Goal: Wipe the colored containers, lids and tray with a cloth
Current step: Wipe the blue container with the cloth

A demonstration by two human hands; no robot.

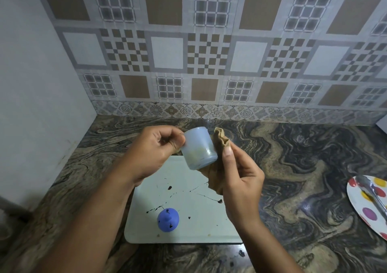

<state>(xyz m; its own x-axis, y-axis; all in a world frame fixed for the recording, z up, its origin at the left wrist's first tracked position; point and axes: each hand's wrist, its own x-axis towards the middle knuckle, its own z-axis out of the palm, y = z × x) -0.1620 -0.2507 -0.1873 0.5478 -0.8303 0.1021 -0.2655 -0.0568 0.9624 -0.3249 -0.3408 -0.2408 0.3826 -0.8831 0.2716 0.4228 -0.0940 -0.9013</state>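
I hold the light blue container (198, 149) in the air with my left hand (156, 147), above the far edge of the white tray (188, 210). The fingers of this hand are curled and they grip the container at its upper left part, and the container is tilted a little. I cannot tell if some finger goes inside it. My right hand (240, 180) is just to the right of the container and holds a brown cloth (219, 145). The fingers are bent around the cloth from behind and the thumb presses on it from the front. The cloth is crumpled, one end stands up above my thumb, and it touches the right side of the container. The tray lies flat on the dark marbled table (303, 157), near to me, and it carries dark splashes (209, 197) and small drops on its surface. On the near left part of the tray stands a darker blue lid (168, 219) with a knob on top, and it has also some dark spots on it. Well apart from the tray, at the right edge of the view, lies a white plate (356, 207) with coloured dots, only partly seen, and a metal utensil (371, 193) rests on it. Behind the table rises a wall (209, 53) with patterned tiles.
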